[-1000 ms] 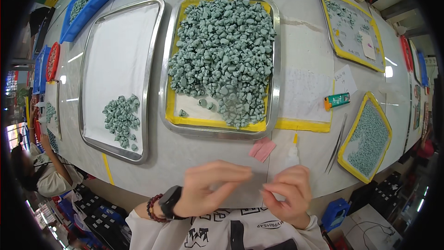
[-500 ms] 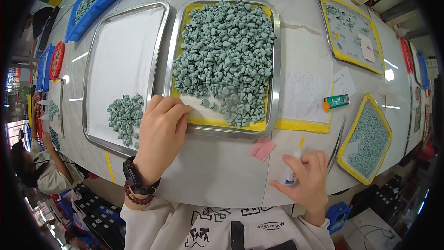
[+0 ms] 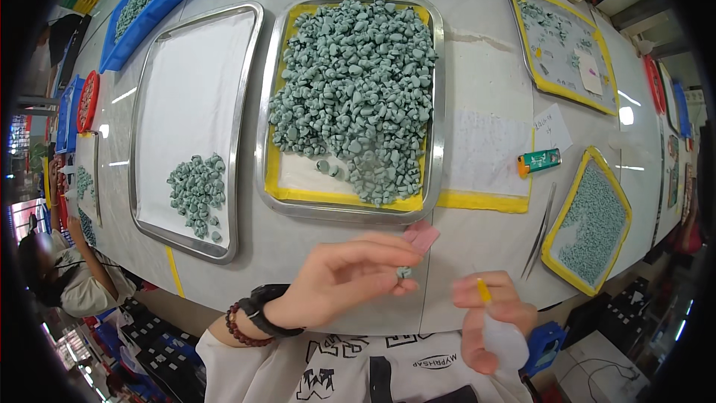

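Observation:
My left hand (image 3: 339, 284) pinches a small grey-green stone piece (image 3: 403, 272) between thumb and fingers, in front of the trays. To its right, my right hand (image 3: 513, 309) is closed around a whitish squeeze bottle (image 3: 505, 341) with a yellow tip (image 3: 484, 290) pointing up. A heap of similar stone pieces (image 3: 358, 82) covers most of the yellow-edged middle tray (image 3: 343, 215). Two pieces lie apart near its front. The left metal tray (image 3: 189, 246) has a white lining and a smaller pile of pieces (image 3: 197, 194) toward its front.
A folded pink cloth (image 3: 423, 237) lies by the middle tray's front edge. Tweezers (image 3: 538, 231), a green lighter (image 3: 540, 161) and a yellow-edged tray of smaller pieces (image 3: 594, 231) are on the right. A blue bin (image 3: 114, 56) stands far left; another person (image 3: 78, 272) sits at left.
My left hand has left the trays, moving right and nearer to me with a stone piece. My right hand has picked the bottle up off the table, tip upward.

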Demonstrator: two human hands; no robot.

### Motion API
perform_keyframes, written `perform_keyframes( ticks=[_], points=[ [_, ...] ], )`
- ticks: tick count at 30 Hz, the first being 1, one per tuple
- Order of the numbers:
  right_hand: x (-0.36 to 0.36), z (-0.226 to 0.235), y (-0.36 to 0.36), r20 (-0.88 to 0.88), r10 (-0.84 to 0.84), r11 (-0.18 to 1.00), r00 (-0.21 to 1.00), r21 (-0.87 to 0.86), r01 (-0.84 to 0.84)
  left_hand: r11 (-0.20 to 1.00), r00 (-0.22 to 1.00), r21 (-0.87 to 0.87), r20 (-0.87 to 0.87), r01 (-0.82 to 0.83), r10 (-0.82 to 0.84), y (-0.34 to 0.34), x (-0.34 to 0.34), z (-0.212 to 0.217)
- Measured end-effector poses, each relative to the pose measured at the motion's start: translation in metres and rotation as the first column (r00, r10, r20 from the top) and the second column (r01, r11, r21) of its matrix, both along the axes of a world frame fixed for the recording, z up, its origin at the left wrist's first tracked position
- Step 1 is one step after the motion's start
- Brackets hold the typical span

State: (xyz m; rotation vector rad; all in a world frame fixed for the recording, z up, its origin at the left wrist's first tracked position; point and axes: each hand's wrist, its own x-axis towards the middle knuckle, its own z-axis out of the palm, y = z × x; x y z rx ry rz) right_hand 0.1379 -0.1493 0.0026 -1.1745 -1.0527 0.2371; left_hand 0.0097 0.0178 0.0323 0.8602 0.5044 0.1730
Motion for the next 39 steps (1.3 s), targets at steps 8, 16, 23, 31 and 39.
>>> perform_keyframes(
  ticks=[8, 16, 23, 31, 39],
  points=[
    [-0.002, -0.005, 0.013, 0.037, 0.148, 0.982, 0.988, -0.125, -0.142, 0.992, 0.996, -0.089, 0.023, 0.088, -0.087, -0.011, -0.011, -0.045],
    [-0.002, -0.004, 0.014, -0.034, 0.209, 0.942, 0.977, -0.26, -0.211, 0.998, 0.999, -0.039, 0.017, 0.052, -0.051, -0.013, -0.011, -0.045],
    [-0.001, -0.003, 0.016, -0.049, 0.201, 0.935, 0.978, -0.289, -0.206, 0.998, 0.999, -0.029, 0.009, 0.05, -0.05, -0.012, -0.011, -0.043],
    [-0.004, -0.004, 0.012, -0.088, 0.181, 0.944, 0.98, -0.264, -0.198, 0.996, 0.998, -0.068, 0.025, 0.052, -0.051, -0.013, -0.013, -0.045],
    [-0.004, -0.004, 0.015, -0.066, 0.166, 0.947, 0.984, -0.268, -0.178, 0.996, 0.997, -0.057, 0.001, 0.071, -0.071, -0.011, -0.014, -0.042]
  ],
)
